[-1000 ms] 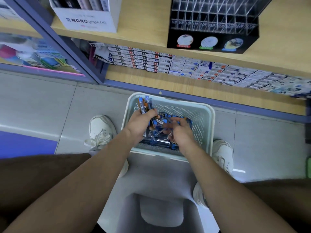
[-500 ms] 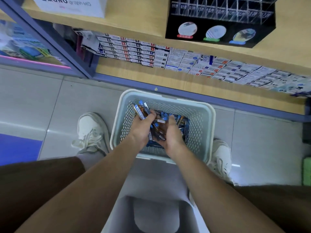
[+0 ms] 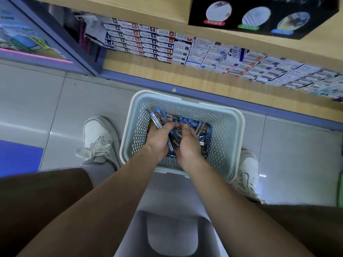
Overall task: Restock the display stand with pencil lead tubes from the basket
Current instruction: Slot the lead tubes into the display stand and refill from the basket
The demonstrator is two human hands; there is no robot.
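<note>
Brown shorts (image 3: 46,191), white lace-up sneakers (image 3: 98,134), bare forearms (image 3: 115,197)

White lace-up canvas sneaker (image 3: 100,138) on glossy grey floor tiles (image 3: 37,108), left of the grip of the left hand (image 3: 159,138). Second white sneaker (image 3: 248,169) right of the grip, nearer the wearer. Blue floor patch (image 3: 18,156) far left. Pale grey plastic stool (image 3: 170,234) below the grip, between brown cloth-covered thighs (image 3: 37,201). Beyond the grip, light wooden shelf (image 3: 148,71) carrying rows of small white cardboard cartons (image 3: 167,43), print blurred. Glass-fronted cabinet (image 3: 27,39) far up-left. Green object (image 3: 340,190) at right edge, unclear.
</note>
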